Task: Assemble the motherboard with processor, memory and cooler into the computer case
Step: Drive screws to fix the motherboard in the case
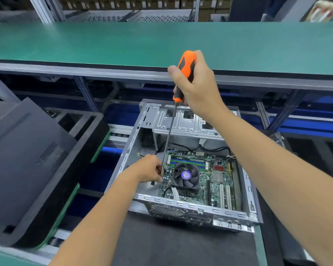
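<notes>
Green bench behind; right hand (197,87) grips screwdriver (185,72), seemingly over motherboard (217,179).

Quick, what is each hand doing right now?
Left hand: fingers pinch the lower screwdriver shaft.
Right hand: grips the orange screwdriver handle.

An open computer case (183,205) lies on its side on a dark mat (181,246), with a green motherboard (215,181) seated inside. A black cooler (186,176) with a purple centre label sits on the board, just below the memory (188,161) slots. The right hand (197,87) grips the orange-and-black handle of a long screwdriver (185,73), its shaft angled down to the board's left edge. The left hand (149,168) pinches the shaft near its tip. A dark side panel (27,156) rests at left; a green table (85,43) stretches behind.
</notes>
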{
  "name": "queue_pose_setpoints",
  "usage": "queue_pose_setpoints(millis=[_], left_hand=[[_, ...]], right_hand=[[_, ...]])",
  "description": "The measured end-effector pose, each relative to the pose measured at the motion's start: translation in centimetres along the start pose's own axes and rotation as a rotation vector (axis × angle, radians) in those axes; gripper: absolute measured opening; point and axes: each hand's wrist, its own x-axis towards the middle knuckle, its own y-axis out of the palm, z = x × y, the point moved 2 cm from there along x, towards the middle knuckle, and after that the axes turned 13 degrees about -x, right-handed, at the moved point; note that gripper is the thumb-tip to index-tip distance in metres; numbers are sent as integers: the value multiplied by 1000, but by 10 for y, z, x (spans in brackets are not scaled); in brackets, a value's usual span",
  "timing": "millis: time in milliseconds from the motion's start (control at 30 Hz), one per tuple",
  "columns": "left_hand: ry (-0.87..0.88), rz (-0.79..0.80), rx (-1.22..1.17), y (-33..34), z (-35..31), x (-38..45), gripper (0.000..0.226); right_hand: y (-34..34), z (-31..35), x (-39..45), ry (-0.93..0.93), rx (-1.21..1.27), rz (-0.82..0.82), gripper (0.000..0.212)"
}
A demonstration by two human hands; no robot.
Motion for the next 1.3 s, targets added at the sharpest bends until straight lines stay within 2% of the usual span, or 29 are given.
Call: queue_pose_setpoints(millis=[233, 800, 1300], left_hand=[[7, -1, 15, 2, -2, 1, 13], [-35, -85, 111, 2, 6, 8, 18], [-1, -36, 71, 5, 3, 9, 21]], right_hand=[[-4, -3, -6, -2, -28, -9, 26], [-1, 0, -9, -51, -39, -17, 27], [-8, 1, -11, -10, -51, 2, 26]])
